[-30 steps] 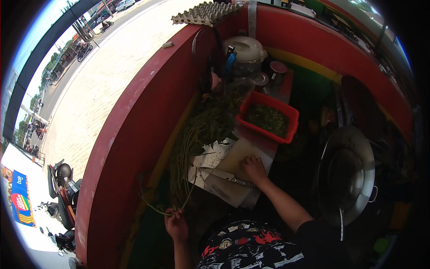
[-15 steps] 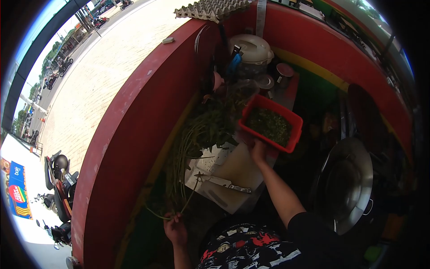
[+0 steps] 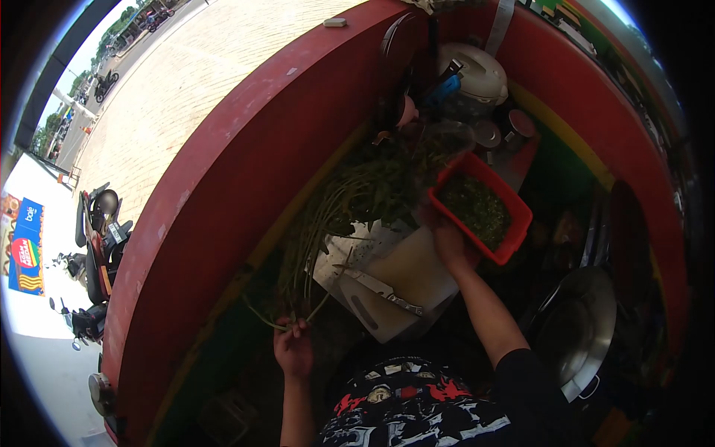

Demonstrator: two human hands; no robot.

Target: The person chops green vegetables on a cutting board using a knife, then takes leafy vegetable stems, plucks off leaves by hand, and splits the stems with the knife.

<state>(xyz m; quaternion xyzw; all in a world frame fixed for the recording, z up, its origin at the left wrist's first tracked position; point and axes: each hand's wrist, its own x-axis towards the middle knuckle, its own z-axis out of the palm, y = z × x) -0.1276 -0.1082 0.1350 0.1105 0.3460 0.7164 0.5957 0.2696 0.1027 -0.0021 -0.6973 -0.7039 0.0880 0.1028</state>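
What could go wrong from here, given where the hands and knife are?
1. Tub spill: the right hand is at the side of the red tub; a one-handed pull might tip out the chopped greens.
2. Cut or knock: the knife lies bare on the cutting board, so a returning hand could catch its blade.
3. Snag: the left hand grips thin stems, which might drag against the knife.

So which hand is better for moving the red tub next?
Probably the right hand: it is at the edge of the red tub. The left hand is farther away and has green stems in its fingers.
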